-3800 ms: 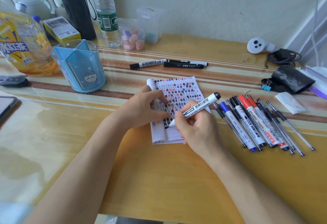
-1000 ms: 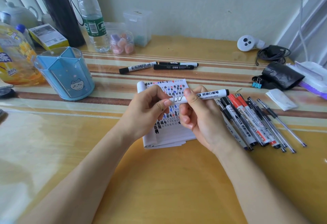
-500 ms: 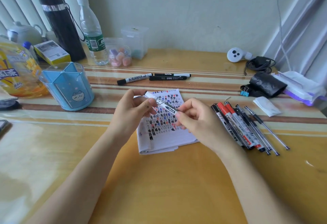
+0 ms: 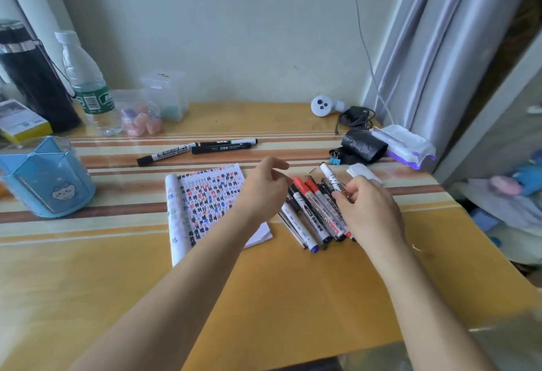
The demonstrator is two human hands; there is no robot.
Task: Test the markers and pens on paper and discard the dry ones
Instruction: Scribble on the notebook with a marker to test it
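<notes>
Head view. Right hand (image 4: pixel 363 206) stretched forward over pen row (image 4: pixel 308 218) on table (image 4: pixel 264 297), fingers curled round white marker (image 4: pixel 332 180), capped end pointing away. Left hand (image 4: pixel 264 187) raised beside, at right edge of scribbled paper (image 4: pixel 205 197), fingers loosely bent, slightly apart, holding nothing. Three more markers (image 4: pixel 196 149) lying apart, farther back.
</notes>
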